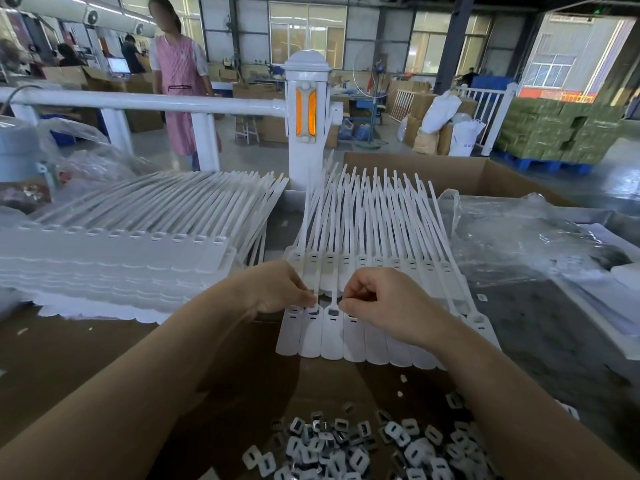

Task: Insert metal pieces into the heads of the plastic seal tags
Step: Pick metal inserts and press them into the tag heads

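A strip of joined white plastic seal tags point(332, 336) lies across the table in front of me, heads away from me. More strips lie under it, their tails fanning out behind. My left hand point(280, 289) pinches at the head of the second tag from the left, fingertips at its slot. My right hand point(384, 299) has its fingers curled, thumb and forefinger pinched together just right of the third tag's open slot point(333, 311); whether a metal piece is between them is hidden. A heap of small metal pieces point(363, 445) lies near me on the cardboard.
A tall stack of white tag strips point(114, 258) fills the left of the table. Clear plastic bags point(519, 233) and an open cardboard box point(450, 174) are on the right. Beyond a white railing point(138, 102) stands a person in a pink apron point(178, 74).
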